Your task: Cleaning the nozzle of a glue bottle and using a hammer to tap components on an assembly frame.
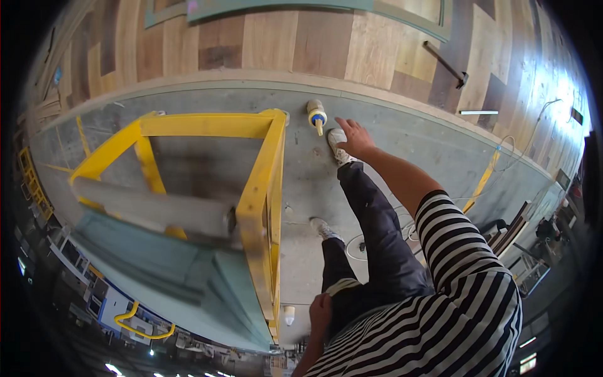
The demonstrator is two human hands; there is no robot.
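Observation:
My right hand (pixel 355 137) reaches forward with its fingers apart and nothing in them. Just left of its fingertips stands a pale squeeze bottle (pixel 315 111) with a blue collar and a yellowish nozzle, on the grey floor beside the wooden platform. Hand and bottle look apart. Low in the view, my left hand (pixel 321 310) hangs by my thigh with its fingers loosely curled; no object shows in it. To my left is a yellow metal frame cart (pixel 204 125) carrying a grey roll (pixel 154 204) and greenish sheets (pixel 144 251).
Ahead, a platform of mixed wood planks (pixel 270 41) has a raised edge. A hammer (pixel 447 65), a thin white strip (pixel 478 112) and green frame pieces (pixel 276 7) lie on it. A loose pale cable (pixel 358 248) runs on the floor by my legs. Another white bottle (pixel 289 314) stands beside the cart.

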